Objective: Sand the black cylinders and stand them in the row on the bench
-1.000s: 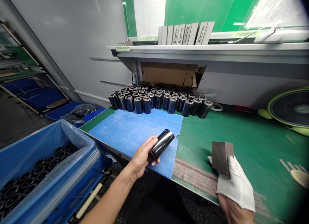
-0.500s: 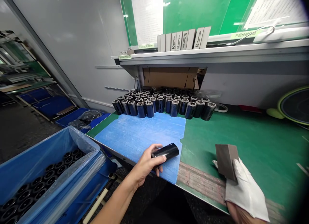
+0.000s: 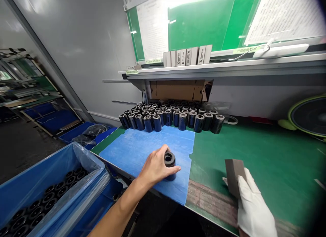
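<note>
A black cylinder (image 3: 170,159) with a round hole in its top stands upright over the blue sheet (image 3: 122,147), near the front of the bench. My bare left hand (image 3: 156,165) grips it from the left, fingers behind and thumb in front. My right hand (image 3: 254,203), in a white glove, holds a brown-grey sanding block (image 3: 234,175) above the green bench top. Several rows of similar black cylinders (image 3: 182,121) stand upright at the back of the bench, beyond the blue sheet.
At lower left a blue bin (image 3: 84,192), lined with clear plastic, holds several more black cylinders. Grey boxes (image 3: 188,56) stand in a row on the shelf (image 3: 224,69). A round green-rimmed fan (image 3: 309,116) is at the right. A worn strip (image 3: 211,198) runs along the bench's front.
My left hand has turned the black cylinder from lying tilted to upright and lowered it toward the blue sheet. My right hand keeps the sanding block, slightly turned. The camera view has tilted up.
</note>
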{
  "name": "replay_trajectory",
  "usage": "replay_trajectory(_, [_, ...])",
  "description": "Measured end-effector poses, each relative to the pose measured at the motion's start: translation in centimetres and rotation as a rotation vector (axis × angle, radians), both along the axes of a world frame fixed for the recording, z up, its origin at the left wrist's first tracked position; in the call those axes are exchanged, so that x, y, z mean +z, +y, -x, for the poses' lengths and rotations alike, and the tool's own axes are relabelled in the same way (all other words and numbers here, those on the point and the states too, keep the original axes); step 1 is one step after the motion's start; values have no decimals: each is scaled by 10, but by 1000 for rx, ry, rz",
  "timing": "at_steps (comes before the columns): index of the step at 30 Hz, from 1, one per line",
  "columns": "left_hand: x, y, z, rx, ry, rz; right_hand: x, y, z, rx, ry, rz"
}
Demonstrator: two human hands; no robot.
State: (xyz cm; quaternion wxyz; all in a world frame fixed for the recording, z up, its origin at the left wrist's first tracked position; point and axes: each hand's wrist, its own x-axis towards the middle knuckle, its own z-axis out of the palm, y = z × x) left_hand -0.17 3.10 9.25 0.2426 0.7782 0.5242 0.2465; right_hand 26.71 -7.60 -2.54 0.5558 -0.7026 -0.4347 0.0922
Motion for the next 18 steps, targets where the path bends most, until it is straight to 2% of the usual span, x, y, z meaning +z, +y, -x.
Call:
replay_trajectory(3, [-7,-5,-7,70,26,-6,21,-2,27,46,81,81])
replay_trajectory(6, [-10,-10,-10,-12,61,-10,34,4,56,80,240,64])
replay_trajectory(10, [-4,-7,-11,-103,120,59,31,11,88,154,376,6])
replay_trajectory(12, [-2,-3,-11,-122,119,118,23,11,102,168,347,-19])
replay_trajectory(15, [-2,0,-13,-124,100,128,16,16,124,178,175,-85])
replay_trajectory(18, [-7,-1,-15,-124,54,91,24,35,141,215,-26,-166])
